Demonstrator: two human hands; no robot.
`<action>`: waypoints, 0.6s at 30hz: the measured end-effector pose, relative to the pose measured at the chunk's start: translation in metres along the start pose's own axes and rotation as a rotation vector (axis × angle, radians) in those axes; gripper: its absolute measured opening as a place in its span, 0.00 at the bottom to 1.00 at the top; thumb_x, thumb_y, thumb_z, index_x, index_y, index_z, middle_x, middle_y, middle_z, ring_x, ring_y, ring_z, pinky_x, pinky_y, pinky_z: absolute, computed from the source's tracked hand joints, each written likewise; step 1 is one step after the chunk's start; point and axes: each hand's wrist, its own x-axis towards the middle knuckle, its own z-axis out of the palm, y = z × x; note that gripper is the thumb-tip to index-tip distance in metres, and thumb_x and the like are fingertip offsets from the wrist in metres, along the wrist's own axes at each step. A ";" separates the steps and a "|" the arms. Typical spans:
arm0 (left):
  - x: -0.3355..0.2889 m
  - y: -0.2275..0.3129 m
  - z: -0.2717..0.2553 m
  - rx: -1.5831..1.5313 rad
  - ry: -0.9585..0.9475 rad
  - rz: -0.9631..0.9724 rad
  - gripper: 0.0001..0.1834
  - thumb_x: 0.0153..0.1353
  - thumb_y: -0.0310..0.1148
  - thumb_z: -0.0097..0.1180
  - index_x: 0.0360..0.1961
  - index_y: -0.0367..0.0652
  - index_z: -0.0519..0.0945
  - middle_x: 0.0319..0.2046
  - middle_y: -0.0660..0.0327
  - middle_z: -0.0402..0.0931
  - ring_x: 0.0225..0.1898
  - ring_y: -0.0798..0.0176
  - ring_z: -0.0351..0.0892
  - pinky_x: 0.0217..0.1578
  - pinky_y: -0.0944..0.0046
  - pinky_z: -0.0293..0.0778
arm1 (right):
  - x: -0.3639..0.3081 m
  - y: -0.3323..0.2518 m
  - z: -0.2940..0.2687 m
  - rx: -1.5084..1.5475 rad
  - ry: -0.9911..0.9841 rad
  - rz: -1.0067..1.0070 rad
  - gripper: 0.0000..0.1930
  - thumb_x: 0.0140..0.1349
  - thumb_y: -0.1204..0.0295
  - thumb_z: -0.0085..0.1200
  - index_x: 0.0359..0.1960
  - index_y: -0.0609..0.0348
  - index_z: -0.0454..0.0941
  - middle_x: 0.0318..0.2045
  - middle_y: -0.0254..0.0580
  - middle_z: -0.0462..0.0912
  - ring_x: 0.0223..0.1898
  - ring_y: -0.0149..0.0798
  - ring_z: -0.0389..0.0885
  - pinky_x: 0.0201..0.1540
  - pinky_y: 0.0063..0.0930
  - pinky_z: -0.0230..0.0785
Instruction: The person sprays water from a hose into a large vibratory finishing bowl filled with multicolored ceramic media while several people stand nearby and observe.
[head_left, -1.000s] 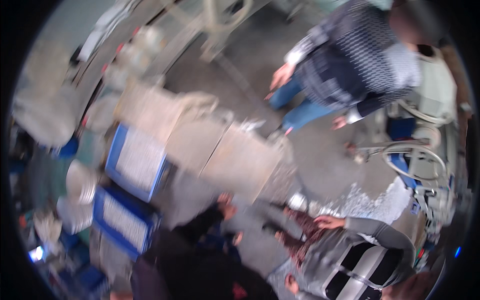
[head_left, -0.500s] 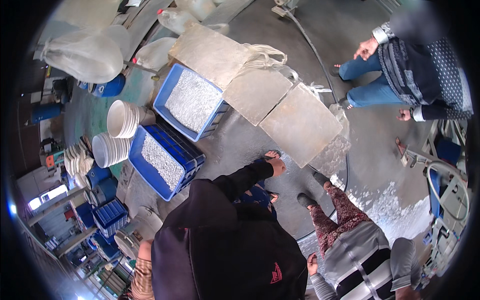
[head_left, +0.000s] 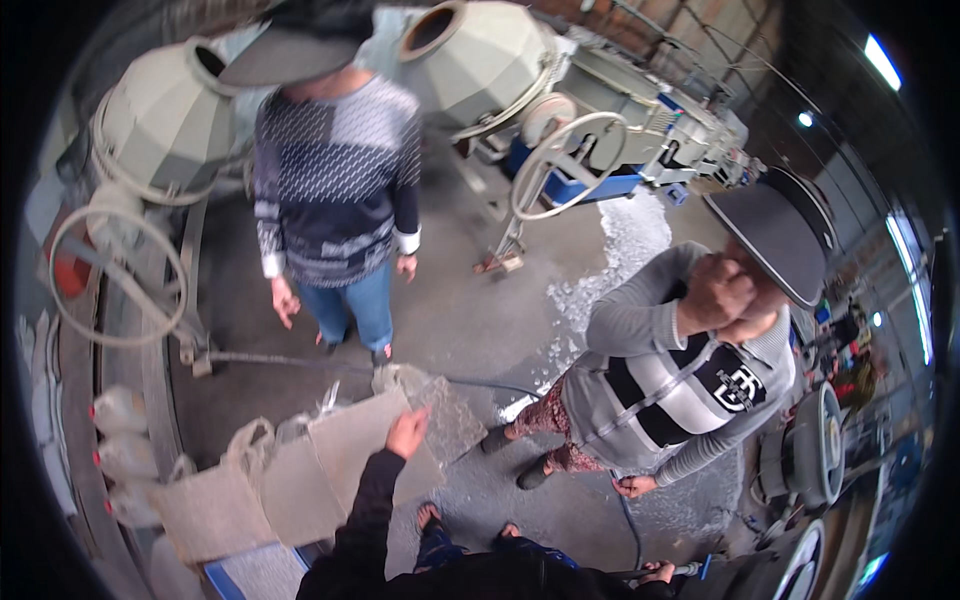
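My left hand (head_left: 407, 433), in a black sleeve, reaches forward over the flat pale bags (head_left: 345, 450) on the floor. One finger stretches out, and the palm appears to hold nothing; the hand is slightly blurred. It hovers near the rightmost bag, and I cannot make out any contact. Low on the right, my right hand (head_left: 658, 572) is closed around a thin grey rod (head_left: 686, 570) with a blue piece at its end. Most of the rod is hidden by the hand and my dark clothing.
One person (head_left: 340, 190) stands beyond the bags; another (head_left: 660, 390), to the right, has a hand at their face. Behind are mixer drums (head_left: 480, 60) and handwheels (head_left: 570, 165). White material (head_left: 630, 245) lies spilled, a hose (head_left: 630, 520) crosses the floor, and a blue crate (head_left: 255, 572) stands lower left.
My view has swung away from the blue crates toward the two people and mixers. My left hand now extends over the bags with a finger out. My right hand and its rod have come into view.
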 end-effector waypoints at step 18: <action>0.350 0.534 -0.072 0.478 0.306 0.277 0.30 0.62 0.43 0.16 0.47 0.37 0.70 0.45 0.50 0.69 0.46 0.53 0.71 0.48 0.55 0.62 | -0.061 -0.041 -0.023 -0.080 -0.368 0.105 0.09 0.55 0.72 0.43 0.17 0.53 0.62 0.12 0.32 0.64 0.13 0.30 0.63 0.16 0.19 0.58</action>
